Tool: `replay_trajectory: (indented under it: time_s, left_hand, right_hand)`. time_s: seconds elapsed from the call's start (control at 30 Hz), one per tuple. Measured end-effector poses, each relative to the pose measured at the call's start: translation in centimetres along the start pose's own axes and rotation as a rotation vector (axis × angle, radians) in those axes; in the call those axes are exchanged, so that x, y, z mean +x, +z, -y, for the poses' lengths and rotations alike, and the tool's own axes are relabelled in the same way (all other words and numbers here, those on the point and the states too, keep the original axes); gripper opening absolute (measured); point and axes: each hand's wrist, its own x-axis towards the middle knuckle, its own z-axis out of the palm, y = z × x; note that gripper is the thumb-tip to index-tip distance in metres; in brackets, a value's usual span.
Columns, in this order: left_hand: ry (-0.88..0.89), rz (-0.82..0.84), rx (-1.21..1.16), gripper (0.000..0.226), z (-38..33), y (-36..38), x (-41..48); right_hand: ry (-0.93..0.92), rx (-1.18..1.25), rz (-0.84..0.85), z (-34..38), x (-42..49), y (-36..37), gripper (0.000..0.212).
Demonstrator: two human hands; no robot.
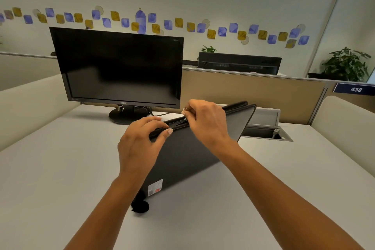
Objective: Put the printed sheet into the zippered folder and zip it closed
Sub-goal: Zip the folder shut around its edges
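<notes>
While left hand (140,144) grips folder (182,158) on white desk (60,168), right hand (207,124) pinches zipper (185,118); monitor (119,67) behind

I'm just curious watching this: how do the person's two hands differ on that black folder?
The left hand grips the top edge of the zippered folder, fingers curled over it; the right hand pinches the zipper pull. The left hand sits lower along that edge, the right hand higher. Both touch the folder's same upper edge.
</notes>
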Motion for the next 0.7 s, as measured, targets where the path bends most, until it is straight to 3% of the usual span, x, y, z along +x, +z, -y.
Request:
replay_trajectory:
  time_s: [0.2, 0.7]
  left_hand:
    - [0.204, 0.011, 0.299, 0.021, -0.5, -1.5, 1.2]
    - [0.258, 0.074, 0.234, 0.016, 1.4, -1.1, 2.6]
  right_hand:
    - [-0.008, 0.094, 0.001, 2.0, 0.0, 0.4, 0.011]
    - [0.177, 0.065, 0.017, 1.2, 0.3, 1.7, 0.012]
